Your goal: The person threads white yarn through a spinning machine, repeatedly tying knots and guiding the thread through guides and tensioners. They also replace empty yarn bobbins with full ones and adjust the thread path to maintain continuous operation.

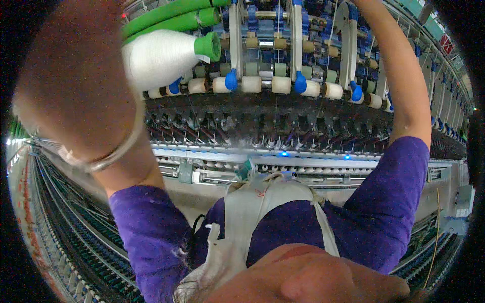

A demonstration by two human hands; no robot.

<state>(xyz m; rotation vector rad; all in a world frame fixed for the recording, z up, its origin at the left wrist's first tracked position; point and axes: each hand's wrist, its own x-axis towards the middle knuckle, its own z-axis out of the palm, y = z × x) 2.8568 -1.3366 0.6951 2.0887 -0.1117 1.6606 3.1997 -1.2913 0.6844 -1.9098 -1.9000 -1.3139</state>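
Observation:
My left hand (76, 76) is raised close to the camera at the upper left, large and blurred, with a pale bangle (118, 156) around its wrist. Its fingers cannot be made out. Just to the right of it lies a full white yarn bobbin (159, 55) on a green tube, partly covered by the hand; whether they touch is unclear. Two bare green tubes (177, 17) lie behind the bobbin. My right forearm (404, 76) reaches up past the top edge, so the right hand is out of the picture.
Before me stands a spinning frame with white rollers (251, 84), grey arms with blue tips (231, 80) and a row of dark spindles (212, 134). A pale rail (323, 158) with blue lights runs below. Another long machine (86, 242) stretches along the lower left.

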